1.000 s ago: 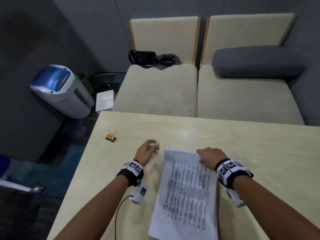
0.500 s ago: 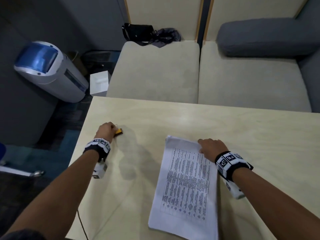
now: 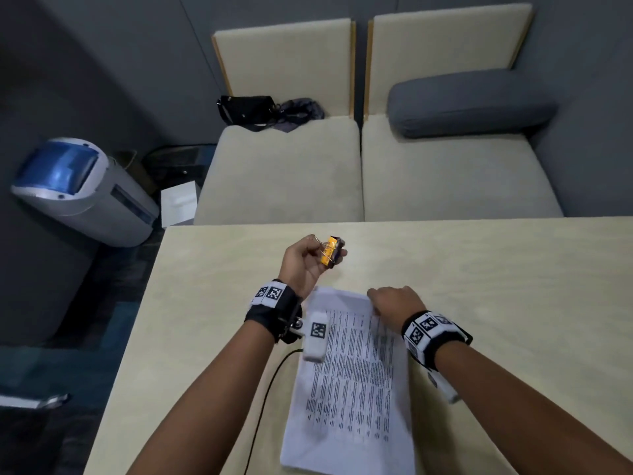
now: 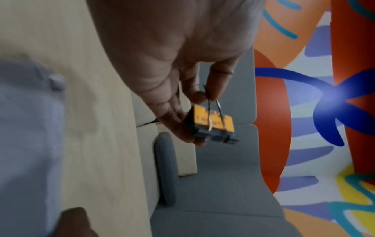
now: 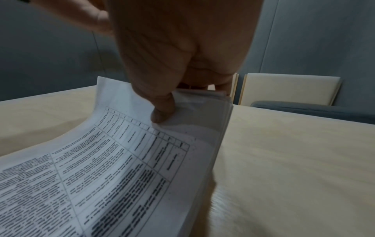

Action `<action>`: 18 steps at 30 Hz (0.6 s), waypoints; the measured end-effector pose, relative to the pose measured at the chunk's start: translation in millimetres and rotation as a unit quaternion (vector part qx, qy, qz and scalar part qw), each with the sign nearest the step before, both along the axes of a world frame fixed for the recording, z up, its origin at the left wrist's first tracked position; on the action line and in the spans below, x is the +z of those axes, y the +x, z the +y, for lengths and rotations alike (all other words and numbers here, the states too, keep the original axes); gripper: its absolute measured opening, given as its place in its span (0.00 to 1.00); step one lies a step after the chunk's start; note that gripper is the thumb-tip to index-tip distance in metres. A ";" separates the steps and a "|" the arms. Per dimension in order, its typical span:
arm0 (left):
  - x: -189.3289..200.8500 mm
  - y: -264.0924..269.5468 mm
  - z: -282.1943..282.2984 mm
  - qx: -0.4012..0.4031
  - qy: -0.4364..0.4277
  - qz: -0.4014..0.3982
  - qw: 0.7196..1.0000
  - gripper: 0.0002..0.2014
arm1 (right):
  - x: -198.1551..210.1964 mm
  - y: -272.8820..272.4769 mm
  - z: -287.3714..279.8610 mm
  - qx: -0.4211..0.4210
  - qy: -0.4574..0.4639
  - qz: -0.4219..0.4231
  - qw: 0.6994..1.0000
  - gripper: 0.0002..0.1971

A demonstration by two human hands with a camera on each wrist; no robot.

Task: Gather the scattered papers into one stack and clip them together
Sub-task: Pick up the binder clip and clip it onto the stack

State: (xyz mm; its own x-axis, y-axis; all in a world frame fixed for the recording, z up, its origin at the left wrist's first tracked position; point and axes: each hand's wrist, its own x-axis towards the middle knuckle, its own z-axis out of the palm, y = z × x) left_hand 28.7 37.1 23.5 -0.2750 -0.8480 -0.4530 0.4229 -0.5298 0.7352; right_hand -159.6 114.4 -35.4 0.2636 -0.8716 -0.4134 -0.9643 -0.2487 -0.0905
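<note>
Only in the right wrist view, the paper stack's (image 5: 125, 168) corner is seen pinched by the right hand (image 5: 182, 52); the clip (image 3: 330, 251) is gripped by the raised left hand (image 3: 303, 265).

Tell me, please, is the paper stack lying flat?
No. The right hand pinches the paper stack and lifts its far corner off the table.

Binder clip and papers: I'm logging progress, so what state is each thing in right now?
Binder clip: off the table, pinched by its wire handles, not yet on the papers.
Papers: one stack, unclipped, far corner lifted.
Left hand: holds the clip.
Right hand: grips the stack's corner.
</note>
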 end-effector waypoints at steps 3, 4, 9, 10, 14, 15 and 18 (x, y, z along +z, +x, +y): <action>13.5 -13.6 -0.4 0.009 0.036 0.006 0.999 0.12 | 3.9 0.1 3.7 -0.001 -0.001 0.005 1.000 0.11; 16.7 -18.0 0.2 0.004 0.041 -0.003 0.999 0.14 | 4.7 0.4 4.5 -0.002 -0.002 0.004 1.000 0.11; 20.3 -28.6 2.2 -0.041 0.102 -0.042 0.993 0.20 | 5.3 1.9 7.1 -0.010 -0.006 -0.010 1.000 0.11; 20.0 -28.9 3.7 -0.050 0.125 -0.033 0.990 0.20 | 5.1 1.5 6.7 -0.010 -0.005 -0.009 1.000 0.12; 18.7 -23.5 11.7 -0.076 0.190 0.025 0.978 0.22 | 2.8 0.9 4.9 -0.011 -0.005 -0.006 1.000 0.12; 18.8 -22.8 12.2 -0.070 0.204 0.036 0.976 0.23 | 2.4 1.1 4.4 -0.013 -0.004 -0.006 1.000 0.11; 17.0 -26.1 8.7 -0.027 0.228 0.026 0.973 0.23 | 2.9 1.9 4.1 -0.017 0.002 -0.009 1.000 0.09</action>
